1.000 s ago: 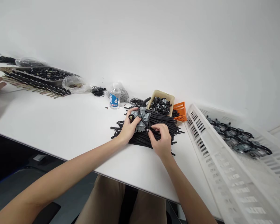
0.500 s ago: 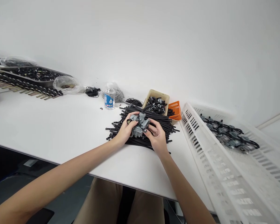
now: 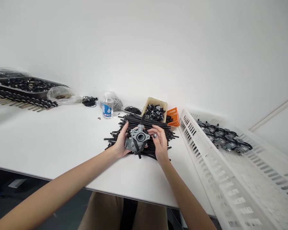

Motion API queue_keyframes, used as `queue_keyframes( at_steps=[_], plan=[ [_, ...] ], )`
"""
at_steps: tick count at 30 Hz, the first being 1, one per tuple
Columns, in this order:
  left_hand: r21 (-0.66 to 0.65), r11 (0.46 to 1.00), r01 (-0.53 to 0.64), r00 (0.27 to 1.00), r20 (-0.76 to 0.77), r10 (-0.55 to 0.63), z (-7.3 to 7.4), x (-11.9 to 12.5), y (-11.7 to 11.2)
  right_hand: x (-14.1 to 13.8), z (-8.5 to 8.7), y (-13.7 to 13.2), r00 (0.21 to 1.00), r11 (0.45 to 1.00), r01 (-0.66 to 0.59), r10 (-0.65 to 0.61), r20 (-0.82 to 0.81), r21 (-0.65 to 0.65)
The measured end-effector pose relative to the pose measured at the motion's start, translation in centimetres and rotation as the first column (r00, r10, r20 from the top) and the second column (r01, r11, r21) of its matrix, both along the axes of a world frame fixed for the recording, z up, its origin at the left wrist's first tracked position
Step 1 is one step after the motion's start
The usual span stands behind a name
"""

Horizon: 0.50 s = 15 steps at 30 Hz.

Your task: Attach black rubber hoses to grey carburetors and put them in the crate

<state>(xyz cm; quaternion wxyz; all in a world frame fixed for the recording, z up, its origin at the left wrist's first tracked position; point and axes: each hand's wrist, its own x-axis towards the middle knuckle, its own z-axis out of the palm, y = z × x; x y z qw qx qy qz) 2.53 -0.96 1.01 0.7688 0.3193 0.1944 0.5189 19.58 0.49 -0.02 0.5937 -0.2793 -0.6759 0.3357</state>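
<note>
A grey metal carburetor (image 3: 134,145) with a round bore facing me sits in my left hand (image 3: 120,143), which grips it from the left side. A black rubber hose loops across its front and hangs below it. Close by the carburetor's right edge is my right hand (image 3: 161,145), its fingers bent and the thumb apart from them. I cannot tell whether its fingertips touch the metal. Beneath both hands lies a wide pile of black rubber hoses (image 3: 156,125) on the white table.
Behind the hoses stand a cream bin (image 3: 166,107) of small black parts and an orange basket (image 3: 174,116). On the right, a white slotted crate (image 3: 201,153) holds several carburetors (image 3: 227,137). A clear bottle (image 3: 108,107) and a metal tray (image 3: 38,95) are further left.
The carburetor has been turned, so its round bore now faces me. My right hand has come off its front to the right side, while my left hand keeps hold.
</note>
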Motion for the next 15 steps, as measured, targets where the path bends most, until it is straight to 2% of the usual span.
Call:
queue_keyframes(
  at_steps=[2, 4, 6, 7, 11, 15],
  plan=[
    [-0.002, 0.995, -0.099, 0.994, -0.039, 0.099, 0.0, 0.3, 0.0, -0.1, -0.3, -0.2, 0.999, 0.999, -0.023, 0.021, 0.044, 0.043],
    [0.034, 0.963, -0.267, 0.959, -0.091, 0.269, 0.0, 0.6, 0.1, -0.5, -0.5, -0.5, 0.993, 0.997, -0.067, 0.062, 0.103, 0.049],
    [0.128, 0.883, -0.451, 0.874, -0.137, 0.467, -0.1, 0.7, 0.2, -0.9, -0.7, -0.8, 0.977, 0.992, -0.129, 0.127, 0.171, 0.004],
    [0.171, 0.844, -0.509, 0.830, -0.164, 0.533, -0.2, 0.7, 0.4, -1.2, -0.9, -0.8, 0.970, 0.990, -0.138, 0.142, 0.199, -0.033],
    [0.341, 0.779, -0.527, 0.736, -0.275, 0.618, -1.6, 0.0, 1.8, -1.9, -1.6, 0.0, 0.981, 0.991, -0.097, 0.111, 0.159, -0.088],
    [0.517, 0.723, -0.457, 0.697, -0.297, 0.653, -3.8, -1.0, 4.2, -1.5, -1.9, 0.8, 0.992, 0.993, -0.095, 0.101, 0.081, -0.071]
  ],
)
